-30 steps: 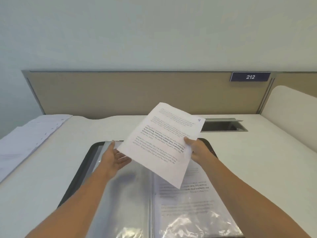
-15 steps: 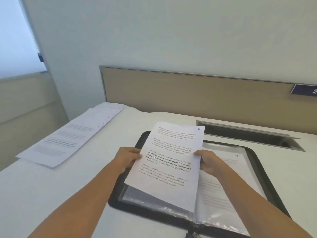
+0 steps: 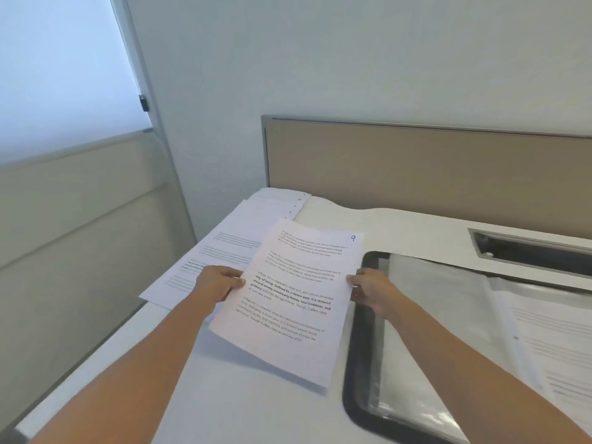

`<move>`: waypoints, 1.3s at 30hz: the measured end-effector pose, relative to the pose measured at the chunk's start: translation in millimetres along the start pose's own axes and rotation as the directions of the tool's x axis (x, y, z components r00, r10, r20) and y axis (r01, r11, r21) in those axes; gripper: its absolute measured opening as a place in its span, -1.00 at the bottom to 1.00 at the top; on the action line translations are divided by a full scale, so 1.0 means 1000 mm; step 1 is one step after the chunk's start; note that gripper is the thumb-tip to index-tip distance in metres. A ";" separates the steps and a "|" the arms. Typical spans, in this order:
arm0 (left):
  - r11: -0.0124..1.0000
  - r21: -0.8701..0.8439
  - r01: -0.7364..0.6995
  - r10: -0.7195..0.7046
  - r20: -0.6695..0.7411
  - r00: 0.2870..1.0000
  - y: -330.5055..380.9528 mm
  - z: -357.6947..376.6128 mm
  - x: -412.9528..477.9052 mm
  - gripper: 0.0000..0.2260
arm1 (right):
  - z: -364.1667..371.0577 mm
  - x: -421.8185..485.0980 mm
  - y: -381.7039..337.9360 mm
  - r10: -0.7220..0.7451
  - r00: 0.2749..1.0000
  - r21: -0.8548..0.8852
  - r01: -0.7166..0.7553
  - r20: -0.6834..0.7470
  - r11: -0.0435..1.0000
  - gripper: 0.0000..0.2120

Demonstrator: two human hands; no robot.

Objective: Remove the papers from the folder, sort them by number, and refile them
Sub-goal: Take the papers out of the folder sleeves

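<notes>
White counter (image 3: 256,411) lies under both grips. Left grip (image 3: 217,283) and right grip (image 3: 368,288) pinch the white printed sheet marked 9 (image 3: 288,299) between them. The black folder with clear sleeves (image 3: 358,363) lies right of them. Held only by its edges, the sheet may sag and slip.

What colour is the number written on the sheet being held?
The handwritten 9 is blue, clearest in the head view.

An office cubicle: white desk (image 3: 400,225), tan partition panel (image 3: 416,168), cable port (image 3: 528,254), fanned printed sheets (image 3: 230,248).
</notes>
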State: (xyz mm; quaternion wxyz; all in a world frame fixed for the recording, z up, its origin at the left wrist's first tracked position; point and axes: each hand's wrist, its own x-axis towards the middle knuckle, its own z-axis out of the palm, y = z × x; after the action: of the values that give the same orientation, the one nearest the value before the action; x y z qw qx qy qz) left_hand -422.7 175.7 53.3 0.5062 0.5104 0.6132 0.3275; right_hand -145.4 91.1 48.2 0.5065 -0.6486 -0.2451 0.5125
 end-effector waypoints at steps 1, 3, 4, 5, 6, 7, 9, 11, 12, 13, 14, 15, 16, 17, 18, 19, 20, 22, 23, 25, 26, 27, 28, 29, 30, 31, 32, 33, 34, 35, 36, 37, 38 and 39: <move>1.000 0.013 0.000 0.000 -0.010 1.000 -0.002 -0.016 0.011 -0.88 | 0.018 0.006 0.001 -0.001 1.000 -0.010 0.001 0.005 1.000 -0.87; 0.999 0.038 0.004 -0.003 -0.032 0.999 -0.008 -0.048 0.033 -0.88 | 0.052 0.018 0.004 0.002 1.000 -0.029 -0.001 0.019 1.000 -0.86; 0.999 0.044 0.007 -0.005 -0.037 0.999 -0.012 -0.062 0.043 -0.87 | 0.068 0.023 0.006 0.005 1.000 -0.041 -0.004 0.024 0.999 -0.87; 0.998 0.055 0.012 -0.010 -0.043 0.999 -0.015 -0.076 0.052 -0.86 | 0.083 0.028 0.008 0.008 1.000 -0.060 -0.007 0.024 0.998 -0.87; 0.997 0.068 0.019 -0.016 -0.047 0.999 -0.018 -0.090 0.062 -0.86 | 0.099 0.032 0.009 0.010 1.000 -0.085 -0.008 0.018 0.996 -0.86; 0.996 0.089 0.023 -0.018 -0.047 0.999 -0.020 -0.102 0.071 -0.86 | 0.114 0.036 0.010 0.004 1.000 -0.112 -0.004 0.005 0.994 -0.83; 0.992 0.126 0.023 -0.016 -0.050 0.999 -0.025 -0.124 0.087 -0.89 | 0.140 0.045 0.013 -0.021 0.999 -0.160 0.014 -0.038 0.987 -0.79; 0.988 0.153 0.017 -0.009 -0.052 0.999 -0.030 -0.140 0.101 -0.91 | 0.161 0.053 0.013 -0.046 0.995 -0.197 0.028 -0.089 0.980 -0.80; 0.985 0.172 0.013 -0.003 -0.056 0.998 -0.033 -0.146 0.108 -0.93 | 0.170 0.056 0.014 -0.055 0.993 -0.217 0.031 -0.108 0.976 -0.81; 0.981 0.193 0.010 0.001 -0.058 0.998 -0.035 -0.152 0.112 -0.94 | 0.177 0.058 0.015 -0.063 0.990 -0.240 0.032 -0.124 0.970 -0.80; 0.978 0.210 0.008 0.004 -0.058 0.998 -0.038 -0.157 0.117 -0.94 | 0.185 0.061 0.015 -0.071 0.988 -0.263 0.032 -0.139 0.964 -0.80; 0.976 0.217 0.006 0.007 -0.060 0.998 -0.040 -0.159 0.120 -0.93 | 0.189 0.063 0.016 -0.080 0.985 -0.289 0.033 -0.150 0.957 -0.80; 0.976 0.219 0.003 0.010 -0.059 0.998 -0.042 -0.162 0.124 -0.93 | 0.192 0.064 0.017 -0.087 0.983 -0.317 0.031 -0.164 0.948 -0.80; 0.974 0.224 0.003 0.010 -0.055 0.998 -0.044 -0.165 0.130 -0.94 | 0.196 0.066 0.018 -0.094 0.979 -0.343 0.027 -0.180 0.939 -0.79; 0.973 0.231 0.003 0.010 -0.054 0.998 -0.046 -0.168 0.136 -0.94 | 0.200 0.068 0.019 -0.099 0.976 -0.365 0.021 -0.194 0.931 -0.79; 0.971 0.240 0.006 0.007 -0.051 0.999 -0.047 -0.170 0.140 -0.94 | 0.202 0.070 0.019 -0.100 0.974 -0.384 0.014 -0.205 0.923 -0.79; 0.968 0.250 0.011 0.002 -0.049 0.999 -0.048 -0.171 0.145 -0.94 | 0.204 0.071 0.019 -0.098 0.972 -0.397 0.006 -0.213 0.918 -0.78; 0.966 0.259 0.010 0.000 -0.040 0.999 -0.050 -0.173 0.152 -0.95 | 0.207 0.073 0.019 -0.092 0.971 -0.412 -0.007 -0.220 0.911 -0.77; 0.964 0.266 0.009 0.001 -0.036 0.999 -0.050 -0.173 0.155 -0.95 | 0.207 0.074 0.019 -0.092 0.970 -0.417 -0.010 -0.223 0.909 -0.77; 0.962 0.272 0.006 0.004 -0.036 0.999 -0.052 -0.174 0.161 -0.95 | 0.208 0.077 0.018 -0.091 0.968 -0.433 -0.020 -0.234 0.901 -0.77; 0.962 0.274 0.011 -0.001 -0.038 0.999 -0.054 -0.174 0.164 -0.95 | 0.209 0.078 0.018 -0.091 0.967 -0.443 -0.026 -0.240 0.896 -0.77; 0.960 0.281 0.020 -0.010 -0.037 0.999 -0.055 -0.175 0.166 -0.94 | 0.209 0.079 0.018 -0.093 0.965 -0.453 -0.029 -0.244 0.891 -0.77; 0.958 0.284 0.028 -0.019 -0.034 0.999 -0.057 -0.176 0.167 -0.93 | 0.210 0.080 0.018 -0.095 0.964 -0.461 -0.030 -0.246 0.887 -0.78; 0.957 0.289 0.035 -0.028 -0.029 0.999 -0.058 -0.176 0.169 -0.92 | 0.210 0.080 0.017 -0.099 0.964 -0.466 -0.030 -0.248 0.884 -0.78; 0.955 0.292 0.042 -0.037 -0.022 0.999 -0.060 -0.177 0.170 -0.91 | 0.210 0.081 0.017 -0.101 0.963 -0.471 -0.029 -0.250 0.882 -0.78; 0.954 0.295 0.048 -0.046 -0.013 0.999 -0.062 -0.177 0.170 -0.91 | 0.210 0.082 0.017 -0.105 0.962 -0.477 -0.029 -0.252 0.878 -0.77; 0.954 0.295 0.054 -0.054 -0.006 0.999 -0.063 -0.178 0.171 -0.92 | 0.209 0.082 0.017 -0.108 0.961 -0.482 -0.029 -0.254 0.876 -0.77; 0.953 0.297 0.056 -0.058 -0.002 0.998 -0.065 -0.178 0.172 -0.93 | 0.209 0.082 0.018 -0.111 0.961 -0.488 -0.029 -0.255 0.873 -0.76; 0.954 0.296 0.056 -0.057 -0.003 0.998 -0.066 -0.178 0.173 -0.93 | 0.209 0.083 0.018 -0.114 0.960 -0.494 -0.029 -0.257 0.869 -0.76; 0.956 0.290 0.054 -0.055 -0.007 0.998 -0.067 -0.178 0.173 -0.94 | 0.209 0.083 0.019 -0.120 0.958 -0.504 -0.028 -0.260 0.863 -0.75; 0.958 0.281 0.052 -0.050 -0.015 0.999 -0.067 -0.178 0.174 -0.94 | 0.210 0.083 0.019 -0.128 0.956 -0.515 -0.027 -0.263 0.857 -0.75; 0.961 0.271 0.052 -0.048 -0.023 0.999 -0.067 -0.176 0.175 -0.94 | 0.210 0.083 0.020 -0.137 0.955 -0.526 -0.024 -0.264 0.850 -0.76; 0.964 0.262 0.053 -0.046 -0.033 0.998 -0.067 -0.175 0.175 -0.94 | 0.210 0.083 0.020 -0.142 0.954 -0.531 -0.021 -0.264 0.847 -0.76; 0.965 0.257 0.053 -0.043 -0.044 0.998 -0.067 -0.173 0.175 -0.95 | 0.210 0.083 0.020 -0.145 0.954 -0.534 -0.019 -0.263 0.845 -0.77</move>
State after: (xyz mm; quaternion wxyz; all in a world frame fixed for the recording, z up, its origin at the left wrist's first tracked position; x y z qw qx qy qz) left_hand -601.4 345.7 -11.0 0.4316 0.5505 0.6723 0.2422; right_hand -312.2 238.8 3.1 0.3547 -0.8235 -0.3205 0.3056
